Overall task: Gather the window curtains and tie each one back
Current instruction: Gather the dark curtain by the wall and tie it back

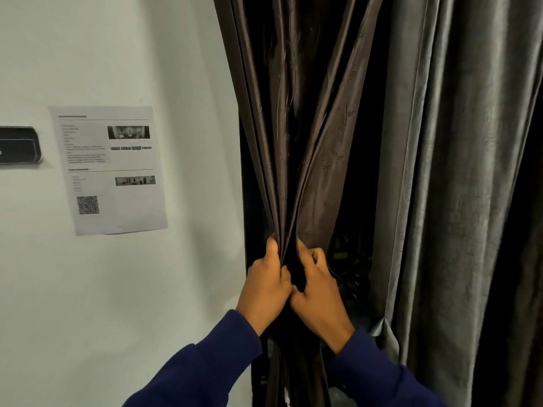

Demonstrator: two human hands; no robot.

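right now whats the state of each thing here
brown curtain: gathered into a bunch, not tied
left hand: grips the bunch
right hand: grips the bunch
grey curtain: hangs loose, not tied
printed sheet: stuck flat on the wall

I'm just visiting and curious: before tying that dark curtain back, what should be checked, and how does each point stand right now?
1. Brown curtain bunched into one bundle: ok.
2. Left hand grips the bundle: ok.
3. Right hand grips the bundle: ok.
4. Tie-back or hook ready: cannot tell, none in view.
5. A hand free to tie: not ok.
6. Grey curtain gathered: not ok, it hangs loose.
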